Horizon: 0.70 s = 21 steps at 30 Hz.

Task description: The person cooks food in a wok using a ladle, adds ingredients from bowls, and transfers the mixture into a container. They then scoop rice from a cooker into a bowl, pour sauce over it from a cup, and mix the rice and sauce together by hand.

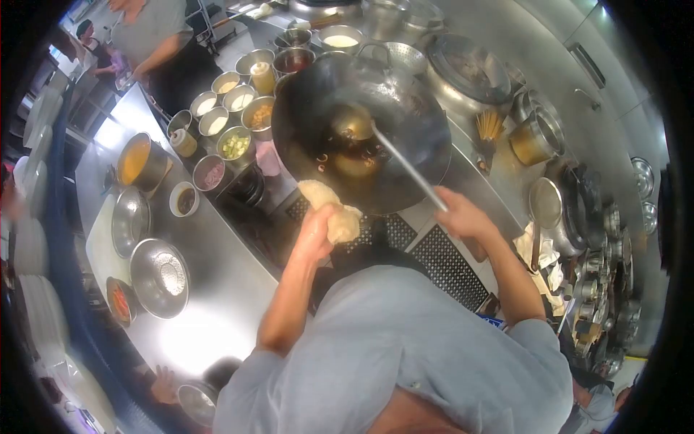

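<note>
A large dark wok (307,108) fills the middle of the view, with brown liquid and a few small pieces in its bottom. My left hand (314,233) is closed around a folded beige cloth (343,226) at the wok's near left rim. Whether a handle lies inside the cloth is hidden. In my right hand (463,214) is the long metal handle of a ladle (406,168), held on the wok's near right side. The ladle's bowl rests low inside the wok, in or just over the liquid.
Left of the wok stand several small metal pots of ingredients, including chopped green pieces (235,147), and a squeeze bottle (262,78). Metal bowls (159,278) sit on the steel counter (217,253). A strainer (545,202) lies at right. Another person (155,36) stands at upper left.
</note>
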Tool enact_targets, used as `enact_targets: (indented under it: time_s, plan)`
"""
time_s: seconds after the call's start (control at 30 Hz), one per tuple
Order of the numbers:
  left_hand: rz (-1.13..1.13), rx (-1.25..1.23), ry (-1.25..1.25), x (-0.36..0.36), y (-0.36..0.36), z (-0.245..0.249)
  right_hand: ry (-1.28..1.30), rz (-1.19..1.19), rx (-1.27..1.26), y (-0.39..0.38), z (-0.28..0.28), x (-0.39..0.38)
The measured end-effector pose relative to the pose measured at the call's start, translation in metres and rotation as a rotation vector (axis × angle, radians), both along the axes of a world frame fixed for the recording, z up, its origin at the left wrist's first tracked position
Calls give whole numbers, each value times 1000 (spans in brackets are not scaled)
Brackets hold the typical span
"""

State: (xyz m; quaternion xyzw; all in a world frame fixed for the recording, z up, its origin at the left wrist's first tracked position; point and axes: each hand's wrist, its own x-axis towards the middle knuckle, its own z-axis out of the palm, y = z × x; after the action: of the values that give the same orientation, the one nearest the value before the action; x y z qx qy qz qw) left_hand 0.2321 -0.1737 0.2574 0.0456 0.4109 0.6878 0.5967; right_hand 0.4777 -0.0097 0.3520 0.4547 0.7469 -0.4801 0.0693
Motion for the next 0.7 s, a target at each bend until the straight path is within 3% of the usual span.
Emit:
enact_targets:
  time_s: [0.1, 0.23, 0.33, 0.47, 0.57, 0.7]
  plan:
    - [12, -3, 6, -1, 4, 2, 34, 426, 705, -8, -38, 45]
    - [-4, -9, -33, -2, -2, -3, -436, 476, 801, -3, 7, 76]
    - [-12, -25, -64, 0, -8, -12, -380, 424, 870, 8, 17, 90]
    - [23, -22, -25, 8, -9, -9, -122, 66, 417, 3, 34, 72]
    - [24, -11, 5, 10, -10, -9, -116, -149, 188, 7, 49, 58]
    - [21, -6, 33, 11, -8, 0, 0, -229, 93, 2, 44, 53]
